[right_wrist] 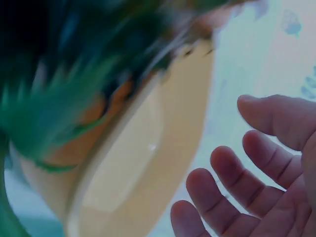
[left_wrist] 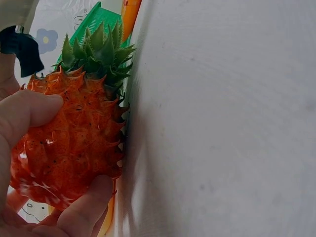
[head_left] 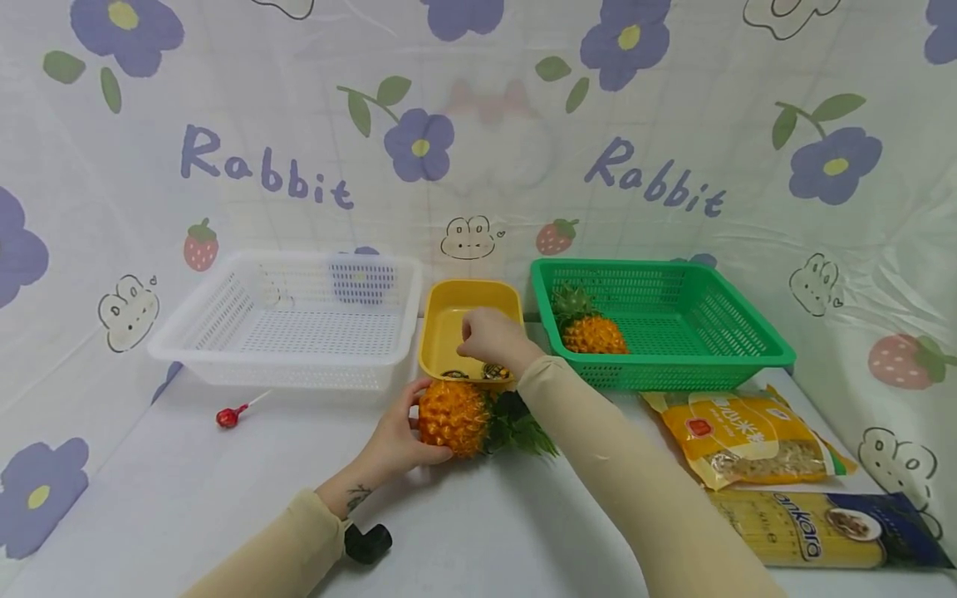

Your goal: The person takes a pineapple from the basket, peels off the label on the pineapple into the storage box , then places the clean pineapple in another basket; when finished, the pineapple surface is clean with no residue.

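Observation:
My left hand (head_left: 396,433) grips an orange pineapple (head_left: 453,419) around its base end, thumb on one side and fingers on the other. The fruit lies on its side before the yellow tray (head_left: 428,340), its green leaves (head_left: 516,428) pointing right, partly behind the right sleeve. In the left wrist view, the thumb and fingertips press into the spiny skin (left_wrist: 74,133). Over the yellow tray hovers my right hand (head_left: 495,336). Its fingers (right_wrist: 229,170) are loosely bent and spread, with nothing between them in the right wrist view. Small dark-and-gold pieces (head_left: 493,371) lie in the tray's near end.
At left stands a white basket (head_left: 284,357); a red lollipop (head_left: 230,415) lies before it. The green basket (head_left: 673,365) at right holds another pineapple (head_left: 594,334). In front of it lie a yellow food bag (head_left: 755,440) and a pasta pack (head_left: 815,529).

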The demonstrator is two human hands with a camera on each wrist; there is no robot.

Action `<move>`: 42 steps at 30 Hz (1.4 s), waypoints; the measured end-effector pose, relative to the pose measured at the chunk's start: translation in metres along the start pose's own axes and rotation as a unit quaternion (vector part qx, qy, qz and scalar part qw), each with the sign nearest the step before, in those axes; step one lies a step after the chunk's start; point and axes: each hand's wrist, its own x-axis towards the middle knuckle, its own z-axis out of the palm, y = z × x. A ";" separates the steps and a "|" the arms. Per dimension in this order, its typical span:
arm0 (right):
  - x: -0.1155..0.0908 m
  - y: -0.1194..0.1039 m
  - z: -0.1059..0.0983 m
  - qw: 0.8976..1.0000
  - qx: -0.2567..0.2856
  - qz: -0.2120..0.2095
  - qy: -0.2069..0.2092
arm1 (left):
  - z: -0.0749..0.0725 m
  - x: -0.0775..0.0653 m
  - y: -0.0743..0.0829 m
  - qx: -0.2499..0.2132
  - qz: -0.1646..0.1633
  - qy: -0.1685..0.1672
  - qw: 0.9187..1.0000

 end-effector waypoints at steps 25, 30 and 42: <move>-0.072 -0.033 0.031 0.989 -0.093 -0.029 -0.108 | -0.012 0.001 -0.007 -0.057 -0.053 -0.034 0.996; -0.074 -0.036 0.037 0.989 -0.120 -0.025 -0.083 | -0.027 -0.002 -0.021 -0.098 -0.110 0.007 0.989; -0.078 -0.040 0.042 0.987 -0.150 -0.035 -0.051 | -0.083 0.003 -0.023 -0.396 -0.162 0.188 0.884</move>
